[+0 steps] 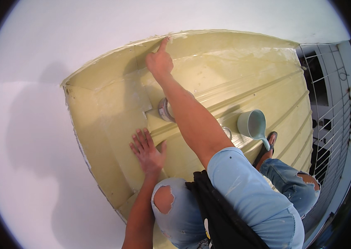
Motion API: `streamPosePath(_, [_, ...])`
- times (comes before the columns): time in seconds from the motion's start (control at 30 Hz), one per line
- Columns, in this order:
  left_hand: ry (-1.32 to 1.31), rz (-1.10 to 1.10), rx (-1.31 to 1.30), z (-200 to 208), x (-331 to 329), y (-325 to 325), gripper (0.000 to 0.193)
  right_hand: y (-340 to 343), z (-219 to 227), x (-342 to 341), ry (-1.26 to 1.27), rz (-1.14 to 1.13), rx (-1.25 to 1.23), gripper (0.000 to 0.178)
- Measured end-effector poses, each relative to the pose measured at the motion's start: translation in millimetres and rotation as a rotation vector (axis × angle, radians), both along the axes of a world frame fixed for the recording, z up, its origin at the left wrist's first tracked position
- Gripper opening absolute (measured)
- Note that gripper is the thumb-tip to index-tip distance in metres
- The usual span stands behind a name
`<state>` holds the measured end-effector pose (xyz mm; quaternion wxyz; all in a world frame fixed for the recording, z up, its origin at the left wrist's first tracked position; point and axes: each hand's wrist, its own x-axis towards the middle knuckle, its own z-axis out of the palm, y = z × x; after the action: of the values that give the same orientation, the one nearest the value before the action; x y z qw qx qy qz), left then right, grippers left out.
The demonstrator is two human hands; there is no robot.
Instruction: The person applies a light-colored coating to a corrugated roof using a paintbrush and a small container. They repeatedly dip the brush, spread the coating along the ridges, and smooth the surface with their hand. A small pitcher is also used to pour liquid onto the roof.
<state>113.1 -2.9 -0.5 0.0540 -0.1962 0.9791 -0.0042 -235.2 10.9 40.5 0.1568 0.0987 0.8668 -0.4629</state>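
My right hand (160,64) reaches up to the far side with its index finger stretched out and the other fingers curled in. That fingertip touches the rough whitish seam (178,36) where the yellow panel (113,99) meets the white wall. Nothing shows in this hand. Closer to me, my left hand (147,158) rests flat on the yellow surface with fingers spread. Between the hands, partly behind my right forearm, stands a can (165,110); its contents are hidden. A pale green dipper with a handle (251,124) sits to the right of that forearm.
White wall (26,124) rises along the left and far sides. Raised ribs (283,87) run across the yellow sheet. At the right is a metal grille (329,91). A round shiny rim (227,133) shows beside my forearm, and my sandalled foot (265,153) is near the dipper.
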Motion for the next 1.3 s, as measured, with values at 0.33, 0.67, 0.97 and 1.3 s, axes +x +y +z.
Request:
streamPosePath(0.33, [-0.007, -0.013, 0.017, 2.2, -0.3, -1.8, 0.098, -28.2, 20.0, 50.3, 0.217, 0.368, 0.128, 0.093])
streamPosePath(0.67, [-0.032, 0.029, 0.053, 1.0, 0.5, -2.1, 0.095, 75.4, -1.9, -28.7, 0.682, 1.117, 0.699, 0.068])
streamPosePath(0.97, [0.084, -0.038, -0.006, 7.6, -2.4, -2.2, 0.093, -35.4, 39.0, 84.0, 0.795, 1.018, 0.333, 0.08])
streamPosePath(1.3, [0.092, -0.025, 0.016, 1.9, 0.9, -2.2, 0.093, -61.6, 46.4, 7.0, 1.228, 1.29, 0.978, 0.084])
